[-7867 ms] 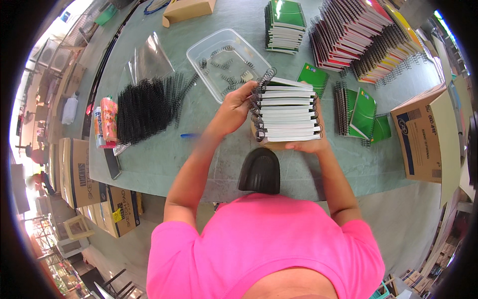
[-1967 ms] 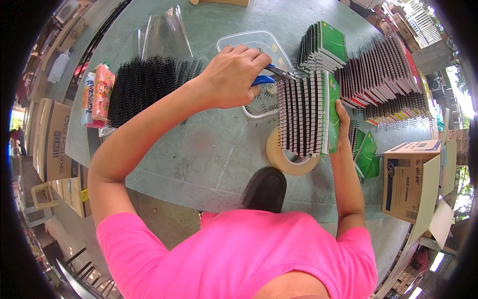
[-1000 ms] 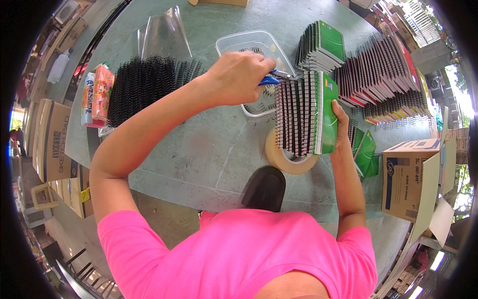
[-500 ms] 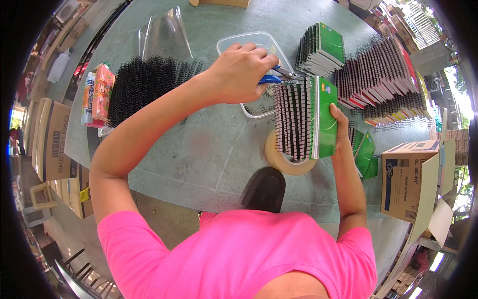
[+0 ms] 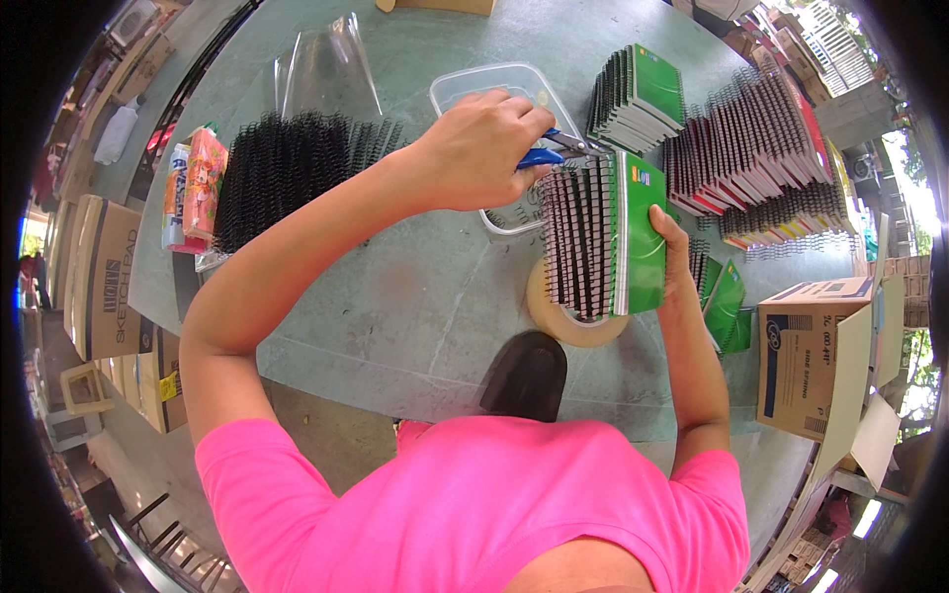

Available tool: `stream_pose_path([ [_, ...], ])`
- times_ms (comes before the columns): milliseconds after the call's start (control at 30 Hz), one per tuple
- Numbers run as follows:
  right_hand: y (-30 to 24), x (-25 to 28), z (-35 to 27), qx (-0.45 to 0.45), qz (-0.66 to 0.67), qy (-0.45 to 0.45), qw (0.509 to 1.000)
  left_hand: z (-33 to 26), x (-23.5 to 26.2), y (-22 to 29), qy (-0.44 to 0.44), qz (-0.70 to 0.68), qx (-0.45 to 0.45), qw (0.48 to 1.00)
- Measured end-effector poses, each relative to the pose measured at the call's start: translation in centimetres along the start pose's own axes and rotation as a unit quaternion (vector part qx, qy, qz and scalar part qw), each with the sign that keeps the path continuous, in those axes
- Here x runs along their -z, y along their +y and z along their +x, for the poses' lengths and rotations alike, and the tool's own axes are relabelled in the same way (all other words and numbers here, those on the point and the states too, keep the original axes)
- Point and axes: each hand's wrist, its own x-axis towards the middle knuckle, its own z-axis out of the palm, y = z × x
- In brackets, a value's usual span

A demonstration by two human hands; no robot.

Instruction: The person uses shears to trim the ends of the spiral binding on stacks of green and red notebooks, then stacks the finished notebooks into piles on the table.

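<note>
In my left hand is a pair of blue-handled pliers, fingers closed round the grips. The metal jaws meet the top end of the black wire spirals on a stack of green spiral notebooks. My right hand grips this stack at its right side and holds it tilted, spirals facing left. Under the stack sits a wide tan roll, partly covered. Behind my left hand, a clear plastic tub holds small dark wire bits.
Black spiral coils lie bunched at the left beside colourful packs. Far right are green notebooks and red-edged notebook stacks. An open carton stands right; a dark rounded object is at the table's near edge.
The pliers and my left hand have shifted slightly down. The notebook stack in my right hand has tilted a little; both hands keep their hold.
</note>
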Motion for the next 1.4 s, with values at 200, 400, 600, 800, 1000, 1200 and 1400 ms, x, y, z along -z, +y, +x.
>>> stream_pose_path([
  [200,0.1,-0.2,0.2,-0.018,-0.013,-0.004,1.000,-0.1,0.1,0.3,-0.070,-0.004,0.054,0.996],
  [400,0.0,0.3,0.0,-0.030,-0.039,0.007,0.999,-1.1,0.3,1.1,-0.123,-0.122,0.147,0.974],
  [600,-0.1,0.0,0.1,-0.032,-0.054,0.006,0.998,-0.8,0.7,0.8,-0.068,-0.063,0.059,0.994],
  [800,-0.2,0.6,-0.1,-0.034,-0.039,0.008,0.999,-1.2,0.2,0.4,-0.134,-0.093,0.165,0.973],
  [1000,-0.6,0.4,-0.3,-0.006,0.013,-0.018,1.000,-0.6,0.4,-0.9,-0.061,-0.100,0.152,0.981],
  [1200,0.1,0.1,-0.1,0.005,-0.021,0.001,1.000,1.8,0.0,0.6,-0.082,-0.400,0.125,0.904],
  [1400,-0.2,0.7,0.1,-0.004,-0.019,0.010,1.000,2.6,0.9,1.7,-0.093,-0.361,0.228,0.900],
])
